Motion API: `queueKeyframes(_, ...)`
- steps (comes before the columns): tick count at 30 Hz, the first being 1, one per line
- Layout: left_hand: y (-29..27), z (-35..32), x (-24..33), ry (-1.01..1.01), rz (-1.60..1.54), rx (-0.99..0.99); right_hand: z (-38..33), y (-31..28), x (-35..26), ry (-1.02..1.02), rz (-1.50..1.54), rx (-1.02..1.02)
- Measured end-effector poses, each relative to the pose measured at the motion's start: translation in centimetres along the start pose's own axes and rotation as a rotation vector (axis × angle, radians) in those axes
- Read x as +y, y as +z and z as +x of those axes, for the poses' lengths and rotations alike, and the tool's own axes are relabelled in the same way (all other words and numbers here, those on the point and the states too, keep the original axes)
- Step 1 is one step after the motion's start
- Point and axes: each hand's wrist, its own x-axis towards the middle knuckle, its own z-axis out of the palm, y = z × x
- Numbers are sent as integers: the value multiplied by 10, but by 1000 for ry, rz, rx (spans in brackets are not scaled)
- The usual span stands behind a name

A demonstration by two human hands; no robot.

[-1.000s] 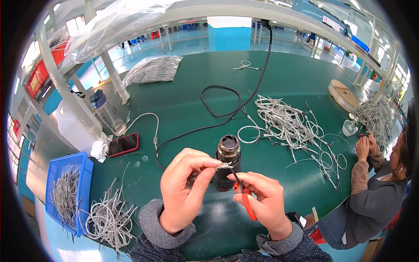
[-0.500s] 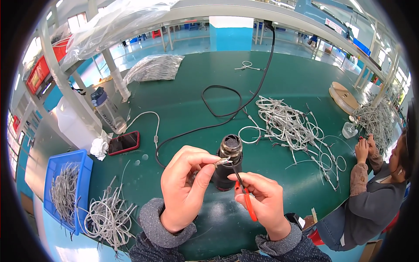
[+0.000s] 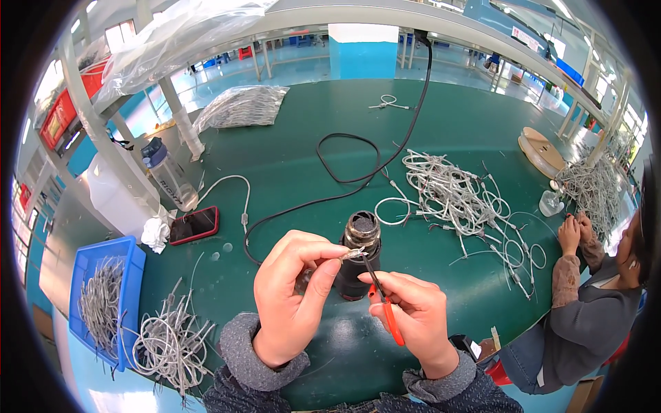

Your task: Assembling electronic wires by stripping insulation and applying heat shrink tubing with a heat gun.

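Between thumb and fingers, my left hand (image 3: 289,296) pinches a short silvery cable end (image 3: 352,254). My right hand (image 3: 413,313) is closed round red-handled scissors (image 3: 392,321), whose dark blades point up and left to the tip of that cable end. Whether the blades touch it is too small to tell. Just behind both hands a black cylindrical tool (image 3: 363,234), like a heat gun, stands upright with its dark metal mouth upward. From the rail above, a black cord (image 3: 330,197) loops over the green table toward it.
Grey cables lie in a pile (image 3: 447,186) to the right and another (image 3: 172,344) beside a blue bin (image 3: 131,289). A phone (image 3: 195,226), bottle (image 3: 169,177) and plastic bag (image 3: 241,109) sit left. At the right, a co-worker (image 3: 585,296) works near a spool (image 3: 540,153).
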Motion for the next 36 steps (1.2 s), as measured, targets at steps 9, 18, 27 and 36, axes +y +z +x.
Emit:
queueKeyframes(9, -1, 2, -1, 110, 116, 14, 1, 1, 1, -42, -81, 11)
queueKeyframes(18, 1, 2, 0, 86, 135, -12, -1, 1, 4, -13, -32, 45)
queueKeyframes(27, 4, 0, -1, 10, 76, 5, 0, -1, 5, 27, 32, 34)
queueKeyframes(36, 3, 2, -5, 116, 59, -31, -5, -5, 4, 104, 58, 90)
